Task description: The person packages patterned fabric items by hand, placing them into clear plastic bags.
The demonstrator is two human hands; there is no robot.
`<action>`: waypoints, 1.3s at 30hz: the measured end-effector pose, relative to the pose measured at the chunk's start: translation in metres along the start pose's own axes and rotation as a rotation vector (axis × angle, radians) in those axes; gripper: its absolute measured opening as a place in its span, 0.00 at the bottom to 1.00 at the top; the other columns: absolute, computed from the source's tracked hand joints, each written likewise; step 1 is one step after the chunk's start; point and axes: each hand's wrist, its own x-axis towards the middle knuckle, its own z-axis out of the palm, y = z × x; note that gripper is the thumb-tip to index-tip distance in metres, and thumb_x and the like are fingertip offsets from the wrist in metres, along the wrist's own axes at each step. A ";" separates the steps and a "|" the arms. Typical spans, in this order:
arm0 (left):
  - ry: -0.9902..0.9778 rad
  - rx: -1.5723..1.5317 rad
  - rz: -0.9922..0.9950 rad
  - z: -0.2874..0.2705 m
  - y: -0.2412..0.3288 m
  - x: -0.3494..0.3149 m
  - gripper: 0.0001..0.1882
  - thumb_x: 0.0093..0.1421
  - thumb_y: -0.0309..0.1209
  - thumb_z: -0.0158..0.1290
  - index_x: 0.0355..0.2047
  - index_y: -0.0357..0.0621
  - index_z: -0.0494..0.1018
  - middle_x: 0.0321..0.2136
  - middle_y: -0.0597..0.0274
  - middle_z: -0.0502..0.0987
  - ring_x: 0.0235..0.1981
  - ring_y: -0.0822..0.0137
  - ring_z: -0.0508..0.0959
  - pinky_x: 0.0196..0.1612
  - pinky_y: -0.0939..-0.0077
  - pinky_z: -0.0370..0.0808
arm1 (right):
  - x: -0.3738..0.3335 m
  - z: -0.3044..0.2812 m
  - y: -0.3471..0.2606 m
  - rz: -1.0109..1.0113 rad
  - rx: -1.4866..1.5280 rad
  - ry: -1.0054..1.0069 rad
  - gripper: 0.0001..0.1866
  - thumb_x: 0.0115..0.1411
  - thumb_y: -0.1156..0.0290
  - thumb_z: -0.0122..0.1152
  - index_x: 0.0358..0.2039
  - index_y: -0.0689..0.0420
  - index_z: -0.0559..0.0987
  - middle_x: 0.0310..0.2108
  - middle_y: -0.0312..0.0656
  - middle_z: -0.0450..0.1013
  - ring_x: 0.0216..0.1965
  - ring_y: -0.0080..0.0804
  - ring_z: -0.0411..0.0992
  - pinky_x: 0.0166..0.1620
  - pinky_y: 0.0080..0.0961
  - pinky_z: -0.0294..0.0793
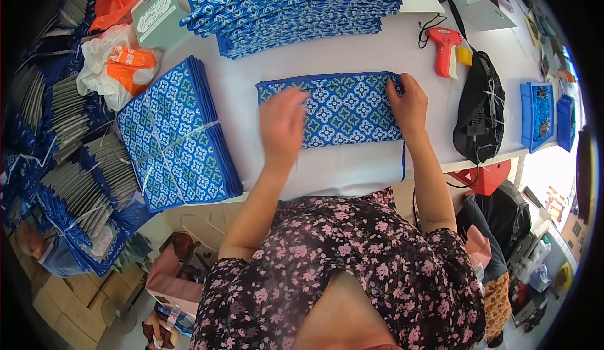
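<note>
In front of me on the white table lies a folded blue cloth [349, 112] with white and green four-petal motifs and a blue bound edge. Its far part shows the pattern. A plain white part with a blue strip at its right side reaches toward me. My right hand [410, 106] pinches the cloth at its far right corner, thumb on the printed face. Over the left end is my left hand [281, 127], its fingers smeared by motion. Whether it touches the cloth I cannot tell.
A tied bundle of matching cloth [173, 136] sits left; a tall stack [296, 13] stands behind. A red tagging gun [444, 49], a black mesh bag [481, 108] and a blue bin [536, 116] are right. Tied grey-and-blue bundles [75, 189] pile up far left.
</note>
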 end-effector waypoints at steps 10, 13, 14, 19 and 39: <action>-0.266 0.445 0.100 0.035 -0.013 -0.007 0.34 0.59 0.38 0.56 0.65 0.48 0.60 0.67 0.61 0.56 0.69 0.53 0.52 0.68 0.44 0.48 | 0.000 0.004 0.000 -0.003 -0.022 -0.009 0.10 0.56 0.68 0.63 0.29 0.60 0.73 0.28 0.47 0.74 0.28 0.47 0.74 0.32 0.36 0.73; -0.260 0.431 0.036 0.040 -0.009 -0.005 0.34 0.59 0.35 0.55 0.65 0.49 0.59 0.68 0.59 0.55 0.69 0.51 0.50 0.69 0.43 0.43 | 0.003 0.000 -0.009 0.034 -0.138 -0.069 0.10 0.54 0.68 0.64 0.33 0.57 0.74 0.34 0.45 0.74 0.33 0.45 0.74 0.35 0.36 0.73; -0.260 0.429 0.041 0.040 -0.008 -0.005 0.34 0.59 0.35 0.55 0.65 0.49 0.59 0.68 0.59 0.55 0.69 0.51 0.50 0.69 0.43 0.43 | 0.004 -0.002 -0.013 0.083 -0.231 -0.140 0.12 0.53 0.69 0.64 0.37 0.55 0.75 0.38 0.44 0.74 0.38 0.44 0.74 0.39 0.38 0.73; -0.303 0.505 0.083 0.035 -0.022 -0.001 0.35 0.58 0.35 0.54 0.66 0.50 0.58 0.69 0.56 0.53 0.69 0.50 0.50 0.69 0.43 0.42 | -0.014 0.019 -0.044 -0.260 -0.201 -0.057 0.32 0.54 0.63 0.63 0.61 0.47 0.68 0.63 0.42 0.62 0.65 0.45 0.56 0.64 0.47 0.55; -0.193 0.365 0.127 0.026 -0.061 0.012 0.34 0.57 0.36 0.55 0.65 0.51 0.60 0.68 0.51 0.54 0.68 0.48 0.53 0.69 0.47 0.45 | -0.035 0.052 -0.020 -0.201 -0.251 -0.133 0.43 0.55 0.41 0.59 0.66 0.48 0.62 0.69 0.47 0.53 0.70 0.46 0.49 0.69 0.49 0.42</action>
